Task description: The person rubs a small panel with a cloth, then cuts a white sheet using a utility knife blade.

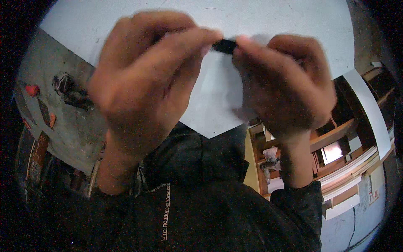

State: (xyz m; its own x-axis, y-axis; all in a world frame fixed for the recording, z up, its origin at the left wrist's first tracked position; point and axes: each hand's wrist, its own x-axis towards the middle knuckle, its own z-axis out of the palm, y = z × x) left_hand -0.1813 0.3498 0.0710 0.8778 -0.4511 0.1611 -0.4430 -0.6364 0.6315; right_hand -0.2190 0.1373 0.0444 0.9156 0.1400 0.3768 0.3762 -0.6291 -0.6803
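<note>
"Where's the small, narrow black piece (227,46)?"
"Pinched at its ends by the person's left hand (145,75) and right hand (289,84), above a flat white surface (214,109)."
"Around?"
"Brown wooden shelving (334,135) right, grey floor (69,126) left."

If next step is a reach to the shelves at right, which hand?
Right hand, likely: it's nearer the wooden shelves, whereas the left hand would have to cross over. Both pinch the small black piece, so the left would hold it alone.
</note>
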